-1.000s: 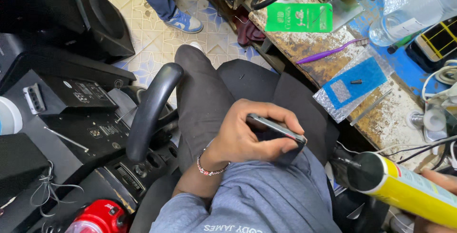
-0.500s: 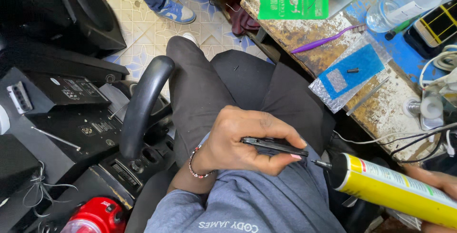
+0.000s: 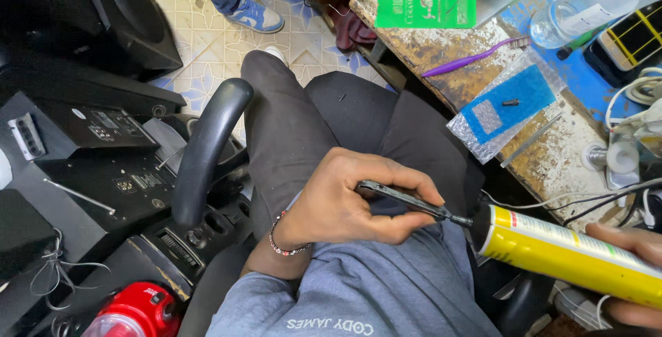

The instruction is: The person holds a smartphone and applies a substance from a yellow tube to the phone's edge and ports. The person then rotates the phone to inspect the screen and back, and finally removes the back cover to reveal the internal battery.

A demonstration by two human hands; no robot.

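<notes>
My left hand rests over my lap and grips a thin dark phone, turned edge-on toward me. A beaded bracelet circles that wrist. My right hand comes in from the lower right, wrapped around a yellow spray can. The can's black nozzle touches the right end of the phone. I sit in a black chair, with dark trousers and a grey-blue shirt below my hands.
The worn workbench on the right carries a green packet, purple toothbrush, blue pad in a clear bag, tweezers, plastic bottle and cables. The chair armrest and black electronics stand left. Another person's blue shoe is on the tiled floor.
My left hand has tilted the phone edge-on and lowered it slightly. The yellow can has moved in from the right until its nozzle meets the phone's end.
</notes>
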